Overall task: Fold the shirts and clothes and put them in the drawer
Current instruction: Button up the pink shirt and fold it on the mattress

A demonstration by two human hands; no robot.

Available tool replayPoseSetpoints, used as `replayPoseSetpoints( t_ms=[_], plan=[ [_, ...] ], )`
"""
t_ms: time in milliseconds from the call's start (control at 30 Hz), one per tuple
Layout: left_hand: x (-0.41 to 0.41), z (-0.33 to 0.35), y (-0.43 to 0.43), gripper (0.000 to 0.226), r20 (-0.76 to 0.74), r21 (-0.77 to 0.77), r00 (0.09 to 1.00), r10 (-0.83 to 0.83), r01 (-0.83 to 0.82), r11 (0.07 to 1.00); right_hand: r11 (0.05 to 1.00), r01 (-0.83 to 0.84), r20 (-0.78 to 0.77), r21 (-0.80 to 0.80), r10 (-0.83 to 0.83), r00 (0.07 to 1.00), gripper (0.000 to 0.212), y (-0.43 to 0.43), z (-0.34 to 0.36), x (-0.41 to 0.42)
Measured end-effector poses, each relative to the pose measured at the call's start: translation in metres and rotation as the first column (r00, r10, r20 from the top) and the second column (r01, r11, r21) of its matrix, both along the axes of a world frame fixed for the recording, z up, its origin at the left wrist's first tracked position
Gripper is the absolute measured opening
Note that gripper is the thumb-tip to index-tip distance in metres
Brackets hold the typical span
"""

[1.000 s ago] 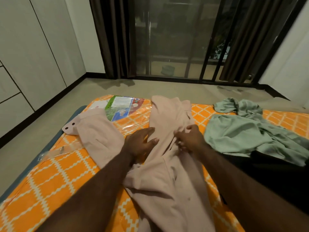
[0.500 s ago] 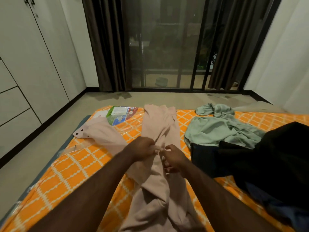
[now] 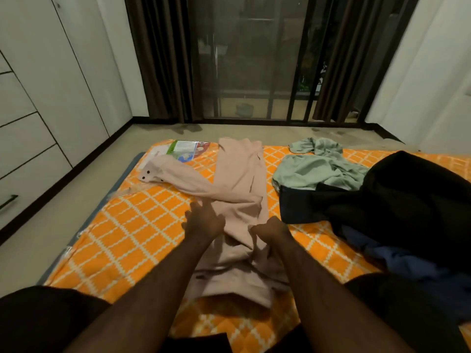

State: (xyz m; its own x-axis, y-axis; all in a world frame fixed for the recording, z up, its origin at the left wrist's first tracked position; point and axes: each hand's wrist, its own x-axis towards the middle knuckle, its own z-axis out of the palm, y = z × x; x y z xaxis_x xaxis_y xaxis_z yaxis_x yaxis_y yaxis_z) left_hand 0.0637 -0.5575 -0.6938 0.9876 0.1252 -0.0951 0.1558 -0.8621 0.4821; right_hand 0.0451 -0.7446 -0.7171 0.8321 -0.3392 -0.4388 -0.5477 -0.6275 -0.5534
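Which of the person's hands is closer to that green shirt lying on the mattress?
The right hand. It grips the pink garment just left of the dark clothes below the green shirt; the left hand lies farther left, across the pink cloth.

Pretty dim indoor shot, warm-ish artificial light coming from somewhere above and behind the camera. It's dark outside, so the glass door just shows murky reflections, no daylight at all. The orange mattress cover is the brightest thing in frame, and its plastic wrap catches a bit of glare near the left edge. The arms drop soft shadows onto the pink garment. The left hand is smeared with motion blur, fingers barely readable. The black clothes are crushed to no detail. Wide-angle lens bends the wardrobe and the walls outward at the edges.
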Motion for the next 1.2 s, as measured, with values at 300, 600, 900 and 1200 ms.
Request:
replayPoseSetpoints(
  t_ms=[300, 600, 900, 1200],
  plan=[
    [-0.053, -0.011, 0.039, 0.087, -0.112, -0.383, 0.977, -0.18, 0.125, 0.915, 0.982, -0.081, 0.125, 0.172, 0.06, 0.99, 0.025, 0.013, 0.004, -0.022],
    [-0.068, -0.007, 0.057, 0.039, -0.408, -0.426, 0.851, -0.331, 0.143, 0.893, 0.91, -0.376, -0.143, -0.173, 0.355, 0.924, 0.049, 0.012, 0.025, -0.051],
    [-0.01, 0.035, 0.098, 0.04, -0.353, -0.162, 0.905, -0.236, 0.19, 0.968, 0.827, -0.281, 0.204, -0.487, 0.42, 0.884, 0.032, 0.041, 0.063, -0.025],
    [0.077, 0.03, 0.14, 0.018, -0.18, -0.477, 0.983, -0.02, -0.07, 0.876, 0.833, -0.376, 0.332, -0.405, 0.517, 0.789, 0.018, 0.147, 0.064, 0.066]
  ],
)
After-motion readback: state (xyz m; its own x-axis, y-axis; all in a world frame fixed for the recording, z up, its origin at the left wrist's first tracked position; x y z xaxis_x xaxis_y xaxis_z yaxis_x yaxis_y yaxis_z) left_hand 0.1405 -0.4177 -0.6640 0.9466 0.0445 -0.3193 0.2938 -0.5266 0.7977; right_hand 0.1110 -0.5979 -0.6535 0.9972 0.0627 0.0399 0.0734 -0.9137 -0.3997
